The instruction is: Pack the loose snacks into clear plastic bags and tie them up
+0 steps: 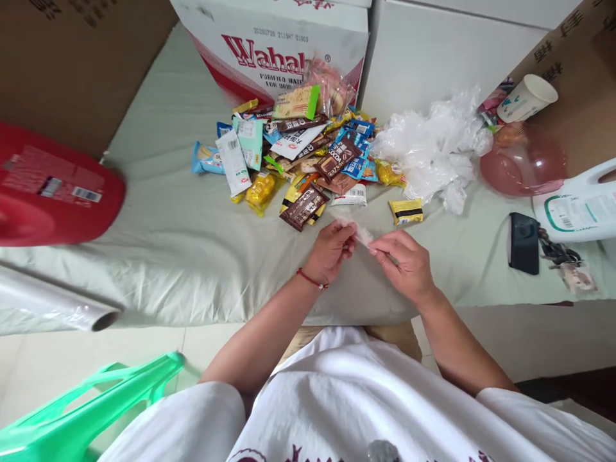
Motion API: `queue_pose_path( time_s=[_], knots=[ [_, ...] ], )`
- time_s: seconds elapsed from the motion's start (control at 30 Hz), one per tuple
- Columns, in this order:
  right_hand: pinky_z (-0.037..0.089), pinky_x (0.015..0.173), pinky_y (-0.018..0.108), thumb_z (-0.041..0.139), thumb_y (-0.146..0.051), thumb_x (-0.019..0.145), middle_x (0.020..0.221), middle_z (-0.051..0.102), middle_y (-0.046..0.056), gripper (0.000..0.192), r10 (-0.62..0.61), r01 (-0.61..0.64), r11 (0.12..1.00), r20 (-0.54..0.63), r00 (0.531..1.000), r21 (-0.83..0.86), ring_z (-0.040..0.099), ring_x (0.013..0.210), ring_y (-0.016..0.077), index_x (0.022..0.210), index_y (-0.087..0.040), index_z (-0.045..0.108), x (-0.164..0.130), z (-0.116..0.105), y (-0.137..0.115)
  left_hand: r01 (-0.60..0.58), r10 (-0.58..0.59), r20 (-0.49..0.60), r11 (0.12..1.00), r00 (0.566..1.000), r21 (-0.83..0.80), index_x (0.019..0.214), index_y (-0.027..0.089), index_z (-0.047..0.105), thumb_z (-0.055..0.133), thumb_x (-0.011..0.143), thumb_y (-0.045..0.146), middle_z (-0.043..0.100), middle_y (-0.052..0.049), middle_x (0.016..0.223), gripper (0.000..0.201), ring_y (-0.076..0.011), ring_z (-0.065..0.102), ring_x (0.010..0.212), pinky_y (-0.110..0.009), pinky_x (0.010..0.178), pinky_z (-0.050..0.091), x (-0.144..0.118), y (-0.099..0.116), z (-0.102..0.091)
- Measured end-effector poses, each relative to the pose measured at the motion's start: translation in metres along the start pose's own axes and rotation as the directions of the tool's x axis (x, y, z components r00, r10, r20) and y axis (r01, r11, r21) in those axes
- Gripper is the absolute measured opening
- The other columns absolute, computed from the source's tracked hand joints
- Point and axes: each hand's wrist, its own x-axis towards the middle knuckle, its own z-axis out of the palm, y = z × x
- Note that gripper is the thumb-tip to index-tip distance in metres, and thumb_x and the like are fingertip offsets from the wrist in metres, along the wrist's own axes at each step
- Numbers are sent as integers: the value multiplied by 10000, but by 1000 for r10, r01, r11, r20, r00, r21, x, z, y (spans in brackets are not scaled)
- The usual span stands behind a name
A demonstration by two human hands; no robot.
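Across the middle of the view spreads a desk (pixel 183 244) draped in a pale green cloth. At twelve o'clock stands a white and red Wahaha carton (pixel 274 45), with a plain white box (pixel 433 51) just beside it at one o'clock. At nine o'clock lies a big red bottle (pixel 52 192) on its side, and below it, at eight o'clock, a roll of clear film (pixel 48 305) juts past the desk edge. A green plastic stool (pixel 91 410) shows at seven o'clock. Against the carton's foot sits a heap of snack packets (pixel 298 154); a crumpled clear plastic bag (pixel 433 151) lies at two o'clock of the hands, touching the heap's edge. Farther out at two o'clock are a pink balloon (pixel 522 163), a white jug (pixel 577 205) and a paper cup (pixel 527 97) tipped over. A black phone (pixel 523 242) rests at three o'clock, keys (pixel 565 260) just beside it. One yellow packet (pixel 407 211) lies apart from the heap.

Near the desk's front edge, the left hand (pixel 330 251), a red cord at its wrist, has its fingers curled, pinching one end of a small clear wrapper (pixel 360 233). The right hand (pixel 407 263) pinches the other end between thumb and forefinger, the rest of its fingers loosely bent. The wrapper hangs between both hands just above the cloth.
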Motion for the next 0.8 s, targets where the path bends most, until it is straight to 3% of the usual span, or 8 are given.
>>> queue_pose_path(
  time_s=[0.1, 0.2, 0.33, 0.43, 0.53, 0.6, 0.8],
  knots=[
    [562, 852, 356, 601, -496, 1004, 1136, 699, 92, 334, 179, -184, 966, 43, 983, 182, 661, 1000, 216, 1209, -260, 719, -7, 0, 2, -119, 122, -38, 989, 992, 84, 742, 183, 573, 881, 671, 487, 519, 58, 632, 439, -52, 434, 507, -193, 439, 260, -1, -8, -5],
    [562, 838, 348, 594, -624, 964, 1237, 677, 113, 518, 385, -383, 877, 53, 921, 289, 645, 1058, 229, 1306, -241, 656, -6, 6, 3, -208, 210, 6, 963, 978, 169, 760, 184, 596, 855, 711, 523, 490, 69, 608, 429, -57, 406, 511, -209, 466, 271, -5, -16, -8],
    [525, 744, 305, 716, -612, 867, 922, 714, 38, 403, 467, -483, 815, 131, 875, 320, 627, 821, 180, 985, -227, 740, 3, 23, 9, -234, 221, 84, 949, 972, 209, 764, 186, 605, 869, 717, 511, 505, 69, 609, 421, -63, 416, 527, -213, 495, 304, -9, -17, -13],
    [468, 608, 255, 753, -613, 818, 726, 631, -9, 399, 571, -534, 693, 84, 817, 485, 536, 663, 132, 801, -217, 710, 8, 22, 20, -203, 202, 23, 965, 979, 167, 740, 194, 570, 910, 658, 493, 521, 69, 626, 460, -64, 443, 541, -206, 502, 322, -11, -9, -26],
    [393, 487, 222, 873, -608, 664, 669, 591, -28, 448, 687, -612, 513, 139, 713, 602, 455, 564, 99, 780, -210, 704, 9, 10, 32, -193, 201, -64, 975, 978, 113, 732, 190, 569, 948, 593, 466, 548, 67, 659, 489, -63, 470, 574, -193, 529, 368, -16, -2, -45],
    [348, 446, 210, 911, -588, 611, 641, 576, -34, 463, 711, -655, 441, 206, 672, 613, 418, 524, 83, 778, -204, 715, 8, 4, 38, -180, 188, -91, 980, 978, 86, 747, 185, 597, 959, 575, 462, 580, 59, 700, 488, -66, 496, 607, -193, 559, 409, -20, 0, -55],
    [298, 437, 212, 924, -547, 599, 603, 541, -50, 430, 721, -677, 398, 245, 648, 620, 375, 501, 73, 769, -204, 729, 5, 12, 41, -150, 154, -103, 988, 983, 43, 785, 185, 625, 951, 602, 461, 610, 38, 764, 464, -73, 511, 628, -204, 565, 431, -27, -3, -68]
  ],
)
